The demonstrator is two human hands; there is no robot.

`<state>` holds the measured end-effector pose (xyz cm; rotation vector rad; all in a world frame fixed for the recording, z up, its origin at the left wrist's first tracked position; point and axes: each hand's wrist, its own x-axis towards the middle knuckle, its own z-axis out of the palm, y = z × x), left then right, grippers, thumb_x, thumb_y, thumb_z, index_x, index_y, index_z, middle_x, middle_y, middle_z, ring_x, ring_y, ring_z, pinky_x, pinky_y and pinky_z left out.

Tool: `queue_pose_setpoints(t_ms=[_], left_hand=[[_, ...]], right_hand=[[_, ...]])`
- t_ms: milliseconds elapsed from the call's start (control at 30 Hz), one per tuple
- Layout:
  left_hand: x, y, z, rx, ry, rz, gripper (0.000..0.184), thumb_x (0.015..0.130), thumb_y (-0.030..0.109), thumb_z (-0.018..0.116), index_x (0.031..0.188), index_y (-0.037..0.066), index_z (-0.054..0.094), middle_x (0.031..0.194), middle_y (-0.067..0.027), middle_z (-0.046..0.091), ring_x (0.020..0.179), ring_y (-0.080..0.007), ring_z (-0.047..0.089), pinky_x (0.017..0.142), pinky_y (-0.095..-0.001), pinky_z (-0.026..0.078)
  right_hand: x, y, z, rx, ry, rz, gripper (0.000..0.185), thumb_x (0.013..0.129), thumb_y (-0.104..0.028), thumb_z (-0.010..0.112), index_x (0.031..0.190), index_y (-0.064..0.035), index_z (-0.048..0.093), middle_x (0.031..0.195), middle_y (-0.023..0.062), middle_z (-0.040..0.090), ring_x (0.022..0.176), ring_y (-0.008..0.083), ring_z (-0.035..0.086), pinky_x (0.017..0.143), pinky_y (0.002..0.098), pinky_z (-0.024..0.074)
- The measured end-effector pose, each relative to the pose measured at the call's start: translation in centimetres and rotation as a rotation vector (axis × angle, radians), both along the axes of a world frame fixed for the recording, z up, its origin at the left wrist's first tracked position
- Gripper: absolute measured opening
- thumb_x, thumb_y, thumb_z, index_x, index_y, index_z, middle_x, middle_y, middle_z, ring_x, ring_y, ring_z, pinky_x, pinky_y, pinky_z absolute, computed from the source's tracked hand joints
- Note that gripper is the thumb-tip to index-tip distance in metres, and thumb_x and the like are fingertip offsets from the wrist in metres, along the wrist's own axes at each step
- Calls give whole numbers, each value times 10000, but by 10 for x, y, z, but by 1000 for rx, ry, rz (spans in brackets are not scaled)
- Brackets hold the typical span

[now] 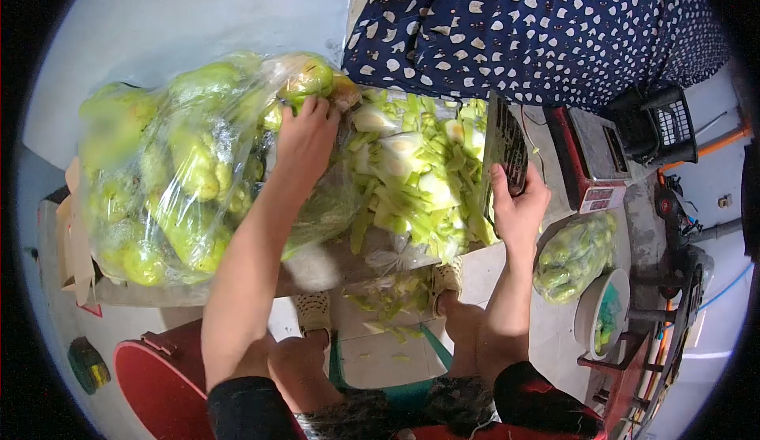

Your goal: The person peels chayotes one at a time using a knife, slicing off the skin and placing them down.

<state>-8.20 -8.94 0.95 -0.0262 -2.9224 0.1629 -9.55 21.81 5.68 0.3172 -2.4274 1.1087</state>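
My left hand [307,139] reaches into the mouth of a large clear plastic bag [233,202] full of knobbly green vegetables [198,163]. Its fingers are bent down among them, and what the fingertips grip is hidden. Another green vegetable [310,77] lies just beyond those fingers. On the other side, my right hand [521,198] is closed around a cleaver [507,151] with a broad dark blade, held on edge. Between my hands spreads a heap of green peelings [427,194] with pale cut pieces [402,155] in it.
A red scale [594,151] and a black basket [669,127] stand at the right. Below them are another bag of green vegetables [578,258] and a white bucket [590,321]. Patterned navy cloth [507,28] hangs behind. A red tub [162,380] sits at lower left.
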Motion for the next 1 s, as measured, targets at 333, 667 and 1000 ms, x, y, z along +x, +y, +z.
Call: queue_pose_setpoints(t_ms=[333, 667, 1000], left_hand=[[-16, -22, -54, -645, 108, -48, 385, 849, 251, 580, 1220, 152, 563, 1161, -68, 496, 1136, -247, 404, 905, -461, 393], [-30, -14, -61, -633, -87, 35, 278, 898, 250, 549, 1159, 164, 590, 1123, -47, 516, 1122, -234, 420, 894, -411, 365], [-21, -15, -57, -597, -143, -19, 288, 902, 211, 553, 1186, 180, 593, 1204, -66, 454, 1208, -255, 373, 906, -638, 397]], right_hand=[[6, -2, 0, 9, -4, 39, 325, 840, -157, 705, 674, -19, 462, 494, 40, 434, 471, 87, 354, 442, 280, 318], [6, -1, 4, -21, -8, 51, 334, 832, -152, 711, 665, -27, 450, 489, 31, 419, 464, 86, 344, 436, 283, 310], [7, 9, 12, -26, -12, 38, 346, 831, -160, 711, 660, -22, 444, 498, 39, 429, 479, 94, 362, 451, 278, 336]])
